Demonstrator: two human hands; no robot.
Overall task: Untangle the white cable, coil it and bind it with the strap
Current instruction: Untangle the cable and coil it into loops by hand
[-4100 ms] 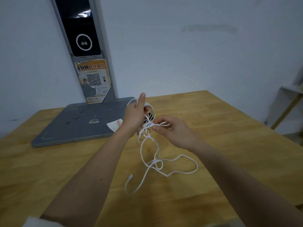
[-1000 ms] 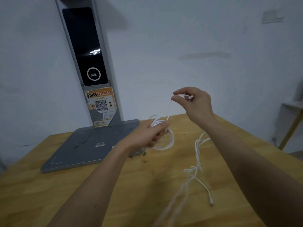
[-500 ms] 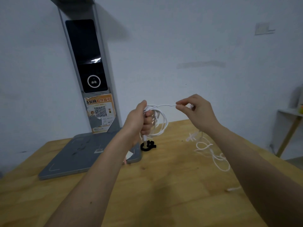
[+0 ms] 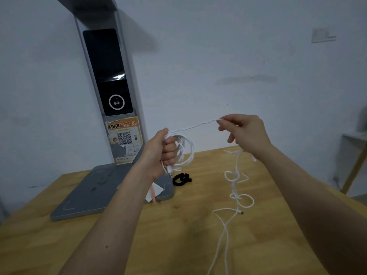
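So there's one cable (image 4: 200,125), one strap (image 4: 181,179) and two hands working over a table (image 4: 188,235). The left hand (image 4: 161,150) is fisting a bunch of finished loops, held up in the air above the table's far side, with a plug end poking out under the fist. I can't count the loops exactly, they're bunching together, but it's several. The right hand (image 4: 245,132) is pinching the cable between thumb and fingertips, other fingers loosely curled, and a stretch of cable is running nearly straight between the two hands.

From the right hand the rest is hanging down to the table and trailing toward the near edge, with about three small kinks or loops still sitting in it, and the other plug end is lying near the middle of that run. The strap is lying curled on the wood, just beside the corner of the stand (image 4: 111,193), below the left hand and not touching the cable.

The stand is taking up the far left of the table, with one paper scrap (image 4: 156,192) on its corner. The right side has bare wood out to the edge.
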